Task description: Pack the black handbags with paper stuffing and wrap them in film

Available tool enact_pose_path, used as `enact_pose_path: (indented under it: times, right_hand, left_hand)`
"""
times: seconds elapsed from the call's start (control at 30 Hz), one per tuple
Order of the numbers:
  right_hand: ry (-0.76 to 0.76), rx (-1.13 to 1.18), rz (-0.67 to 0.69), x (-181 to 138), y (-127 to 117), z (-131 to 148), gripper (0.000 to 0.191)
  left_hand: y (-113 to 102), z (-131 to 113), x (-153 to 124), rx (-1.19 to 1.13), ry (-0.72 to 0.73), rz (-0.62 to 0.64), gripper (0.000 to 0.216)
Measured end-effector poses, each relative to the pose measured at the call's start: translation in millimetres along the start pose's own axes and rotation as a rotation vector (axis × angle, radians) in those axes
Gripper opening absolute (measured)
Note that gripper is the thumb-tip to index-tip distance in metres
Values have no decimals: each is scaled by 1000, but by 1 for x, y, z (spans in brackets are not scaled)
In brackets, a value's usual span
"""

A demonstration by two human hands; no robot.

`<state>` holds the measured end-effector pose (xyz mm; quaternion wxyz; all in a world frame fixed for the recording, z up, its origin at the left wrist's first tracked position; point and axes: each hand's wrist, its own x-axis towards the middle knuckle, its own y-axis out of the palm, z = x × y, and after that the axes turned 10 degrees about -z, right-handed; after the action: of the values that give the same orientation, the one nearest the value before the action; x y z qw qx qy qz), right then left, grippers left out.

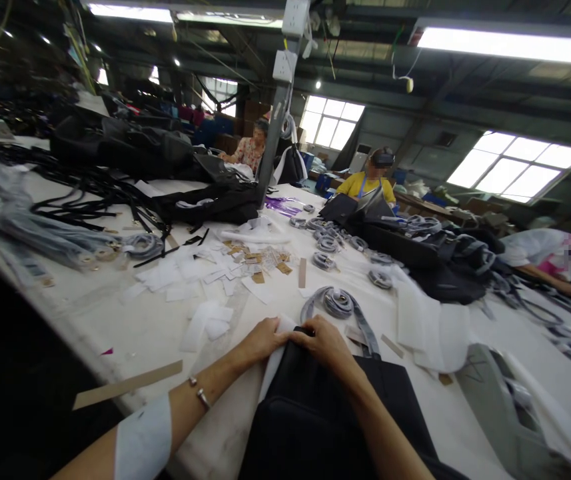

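Observation:
A black bag (pixel 302 427) lies at the near edge of the table, below my hands, with a grey wrapped strap handle (pixel 366 327) looping up from its far side. My left hand (pixel 264 339) is closed at the bag's upper left corner, pinching a thin white sheet (pixel 271 372) that runs down along the bag's left side. Against it, with the thumbs close together, my right hand (pixel 326 340) grips the top edge of the black bag. The fingertips of both hands are partly hidden. Beyond them sits a coiled grey strap (pixel 338 303).
Loose white papers and brown tags (pixel 245 260) litter the table's middle. A grey tape dispenser (pixel 502 407) and white foam sheets (pixel 435 330) stand right. Black bags (pixel 120 143) and plastic-wrapped straps (pixel 50 220) fill the left. A metal post (pixel 274 133) rises ahead; co-workers sit beyond.

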<state>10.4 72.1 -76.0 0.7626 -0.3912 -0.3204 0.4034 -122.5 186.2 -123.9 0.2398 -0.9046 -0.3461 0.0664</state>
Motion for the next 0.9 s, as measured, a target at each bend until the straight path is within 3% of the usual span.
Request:
enact_pose_path:
  times: [0.2,0.4,0.47,0.6,0.77,0.9]
  right_hand:
    - [41,292,-143,6,6,-2,25]
    - [27,361,-202,1,-1,0,27]
    - [1,373,-217,1,-4,0,27]
    - [1,369,-248,9,-5,-11,28]
    - [68,305,-123,15,6,-29,26]
    - [63,279,-56,15,15,-34,24]
  left_hand:
    - [-11,-15,3,105,129,210,20]
    - [-25,-21,-5,47,219,488,20]
    - [-21,-20,-2,132,249,441,18]
    - [-1,-21,15,234,235,233,18]
    - [17,-25,29,296,209,319,16]
    - [13,-23,25,310,115,268,30]
